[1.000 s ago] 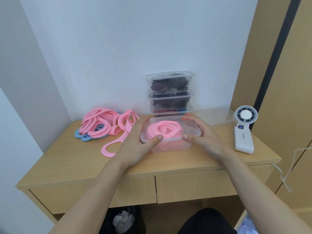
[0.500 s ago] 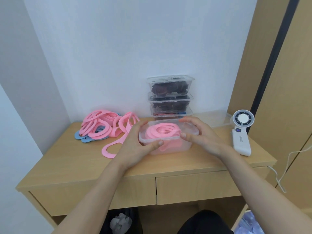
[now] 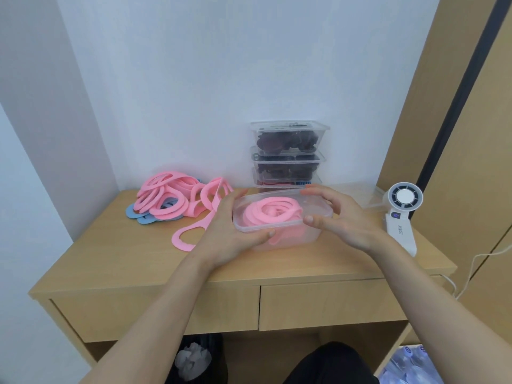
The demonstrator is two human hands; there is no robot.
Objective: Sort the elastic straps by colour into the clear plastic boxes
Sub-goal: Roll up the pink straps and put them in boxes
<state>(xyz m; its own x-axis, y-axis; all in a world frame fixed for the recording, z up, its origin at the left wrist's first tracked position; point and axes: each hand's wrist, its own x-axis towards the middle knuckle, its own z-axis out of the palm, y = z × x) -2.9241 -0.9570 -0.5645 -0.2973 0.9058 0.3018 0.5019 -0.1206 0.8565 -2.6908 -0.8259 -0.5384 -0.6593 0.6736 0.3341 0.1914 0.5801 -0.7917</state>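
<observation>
A: Where do we find the clear box (image 3: 302,235)?

B: We see it on the desk (image 3: 110,259), near the middle, just in front of the stack of 3 lidded boxes (image 3: 288,151) that stands against the wall.

A: And what do we make of the hands?

B: Both grip it. The left hand (image 3: 230,239) wraps round its left end, with the thumb along the near rim and the fingers curled over the far side. The right hand (image 3: 343,220) takes the right end, thumb tip on the near rim and fingers bent over the far rim.

A: What do we see inside?

B: Coiled pink straps (image 3: 273,210), reaching up to the top. A clear lid (image 3: 318,206) seems to lie over them; we cannot tell whether it is snapped down.

A: What else lies on the desk?

B: At the back left we see a pile of pink straps (image 3: 166,198), with blue straps (image 3: 131,213) showing under its left edge. 1 loose pink strap (image 3: 188,238) trails from that pile toward the front, partly hidden by the left hand. On the right a white handheld fan (image 3: 401,214) lies near the desk's edge, apart from the box. Behind the right hand lies a clear plastic piece (image 3: 357,189); we cannot tell whether it is a box or a lid.
</observation>
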